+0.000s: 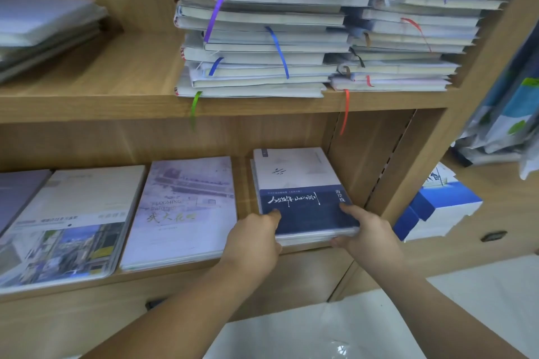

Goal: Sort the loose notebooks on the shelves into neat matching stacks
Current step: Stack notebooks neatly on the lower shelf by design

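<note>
A small stack of white and navy notebooks (pixel 300 183) lies at the right end of the lower shelf (pixel 245 178). My left hand (pixel 253 239) grips its near left corner, thumb on the navy cover. My right hand (pixel 369 230) grips the near right corner, thumb on top and fingers under the stack's edge. To the left lie a pale lilac notebook stack (pixel 186 207) and a stack with a city photo cover (pixel 67 230). On the upper shelf (pixel 87 96) stand two tall uneven piles of wrapped notebooks (pixel 262 35) (pixel 408 29) with coloured ribbons hanging out.
A short slanted pile of notebooks (pixel 43 29) sits at the upper shelf's left. Right of the shelf's side panel (pixel 428 154), a blue and white box stack (pixel 437 210) rests on a wooden counter, with plastic-wrapped goods (pixel 504 114) above. White paper (pixel 335 329) lies below my arms.
</note>
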Tool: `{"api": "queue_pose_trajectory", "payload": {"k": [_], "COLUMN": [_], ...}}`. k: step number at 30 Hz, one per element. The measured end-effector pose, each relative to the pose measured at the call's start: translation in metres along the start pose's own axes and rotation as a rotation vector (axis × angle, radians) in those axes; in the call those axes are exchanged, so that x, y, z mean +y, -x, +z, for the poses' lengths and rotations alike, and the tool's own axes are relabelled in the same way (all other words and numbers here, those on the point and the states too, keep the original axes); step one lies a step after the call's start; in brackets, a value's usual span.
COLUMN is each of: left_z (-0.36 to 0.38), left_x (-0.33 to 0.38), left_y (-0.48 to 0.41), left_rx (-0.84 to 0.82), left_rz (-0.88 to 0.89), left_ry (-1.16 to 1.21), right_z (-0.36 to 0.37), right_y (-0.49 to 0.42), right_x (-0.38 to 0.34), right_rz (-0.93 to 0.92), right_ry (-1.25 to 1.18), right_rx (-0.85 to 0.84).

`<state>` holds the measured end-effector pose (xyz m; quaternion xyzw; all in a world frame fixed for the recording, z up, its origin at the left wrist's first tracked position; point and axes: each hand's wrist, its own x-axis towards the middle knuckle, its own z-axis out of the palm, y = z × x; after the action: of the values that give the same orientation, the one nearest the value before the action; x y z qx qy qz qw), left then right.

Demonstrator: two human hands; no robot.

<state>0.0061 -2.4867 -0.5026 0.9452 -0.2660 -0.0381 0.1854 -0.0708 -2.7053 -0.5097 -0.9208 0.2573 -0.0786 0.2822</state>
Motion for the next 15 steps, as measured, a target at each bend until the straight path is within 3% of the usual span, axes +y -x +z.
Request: {"api": "queue_pose_trajectory", "payload": {"k": [4, 11, 15], "left_z": [0.0036, 0.0076, 0.0029], "left_x": [-0.0029, -0.0041, -0.0044], "left_y": [0.0041, 0.0044, 0.0021], "left_rx": [0.006, 0.044, 0.032], "left_rz": [0.024, 0.024, 0.025], "left_ry": [0.053, 0.096, 0.114], "right_z": [-0.0024, 0.0020, -0.0043], "right_y": [0.0018, 0.0029, -0.0023], "right_x": [-0.0030, -0.0059, -0.0086], "right_rz": [0.004, -0.028, -0.007], "right_ry": [0.097, 0.063, 0.069], "right_rx": [0.001, 0.032, -0.037]}}
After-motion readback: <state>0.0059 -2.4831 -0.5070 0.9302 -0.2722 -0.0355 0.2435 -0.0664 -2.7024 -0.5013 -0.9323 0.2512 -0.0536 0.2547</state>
